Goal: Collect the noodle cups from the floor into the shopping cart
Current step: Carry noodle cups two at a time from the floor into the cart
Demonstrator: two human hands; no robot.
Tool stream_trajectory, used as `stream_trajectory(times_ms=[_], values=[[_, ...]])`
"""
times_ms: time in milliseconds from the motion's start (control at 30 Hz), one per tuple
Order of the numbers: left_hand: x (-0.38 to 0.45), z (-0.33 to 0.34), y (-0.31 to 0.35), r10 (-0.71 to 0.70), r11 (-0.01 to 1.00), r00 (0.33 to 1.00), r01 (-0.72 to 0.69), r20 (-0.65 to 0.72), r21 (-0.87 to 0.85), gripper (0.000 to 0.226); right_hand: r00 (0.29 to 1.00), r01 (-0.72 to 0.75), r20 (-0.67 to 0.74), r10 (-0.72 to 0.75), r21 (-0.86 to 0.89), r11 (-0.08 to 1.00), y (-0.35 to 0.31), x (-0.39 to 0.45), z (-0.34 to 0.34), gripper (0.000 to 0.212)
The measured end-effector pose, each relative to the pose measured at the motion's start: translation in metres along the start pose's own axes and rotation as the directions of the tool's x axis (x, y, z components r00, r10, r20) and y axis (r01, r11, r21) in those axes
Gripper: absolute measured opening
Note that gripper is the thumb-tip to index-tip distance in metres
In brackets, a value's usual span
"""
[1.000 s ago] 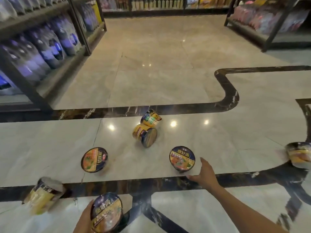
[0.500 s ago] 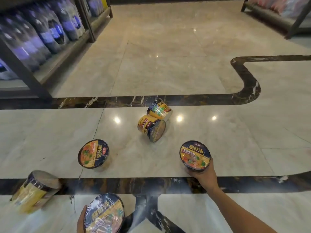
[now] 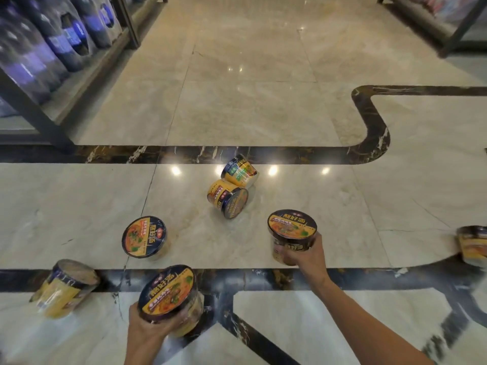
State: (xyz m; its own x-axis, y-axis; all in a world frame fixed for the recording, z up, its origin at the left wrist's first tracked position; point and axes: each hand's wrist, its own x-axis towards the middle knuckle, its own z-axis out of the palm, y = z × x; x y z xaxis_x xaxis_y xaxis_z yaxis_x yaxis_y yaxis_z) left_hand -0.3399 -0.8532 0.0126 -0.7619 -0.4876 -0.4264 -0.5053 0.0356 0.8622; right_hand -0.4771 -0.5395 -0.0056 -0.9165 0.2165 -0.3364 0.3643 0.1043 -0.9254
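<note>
Several yellow-and-navy noodle cups lie on the marble floor. My left hand grips one cup near the bottom edge, its lid facing up. Further right, my right hand grips another upright cup from its near side. An upright cup stands between them, further away. Two cups lie on their sides, touching: one nearer, one behind it. Another tipped cup lies at the left, and a blurred cup sits at the right edge. No shopping cart is in view.
A dark shelf rack with large blue-labelled bottles runs along the left. Another rack's legs stand at the top right. Dark marble bands cross the glossy floor, which stretches away beyond the cups.
My right hand reached the upright cup and closed around it; the cup now looks slightly raised. My left hand keeps its cup. The camera dipped lower and closer.
</note>
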Motion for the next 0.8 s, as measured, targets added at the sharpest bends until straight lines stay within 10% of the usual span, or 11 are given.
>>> stream_trajectory(times_ms=[300,800], values=[[-0.100,-0.058,0.286,-0.066,0.992,0.998,0.065,-0.003,-0.110,0.111,0.984,-0.075,0.166,0.064,0.059,0.995,-0.270,-0.100,-0.020,0.083],[-0.303,-0.193,0.675,0.136,0.924,0.991,-0.123,0.009,-0.362,0.098,0.950,0.075,0.290,-0.112,0.137,0.988,-0.687,-0.297,-0.085,0.106]])
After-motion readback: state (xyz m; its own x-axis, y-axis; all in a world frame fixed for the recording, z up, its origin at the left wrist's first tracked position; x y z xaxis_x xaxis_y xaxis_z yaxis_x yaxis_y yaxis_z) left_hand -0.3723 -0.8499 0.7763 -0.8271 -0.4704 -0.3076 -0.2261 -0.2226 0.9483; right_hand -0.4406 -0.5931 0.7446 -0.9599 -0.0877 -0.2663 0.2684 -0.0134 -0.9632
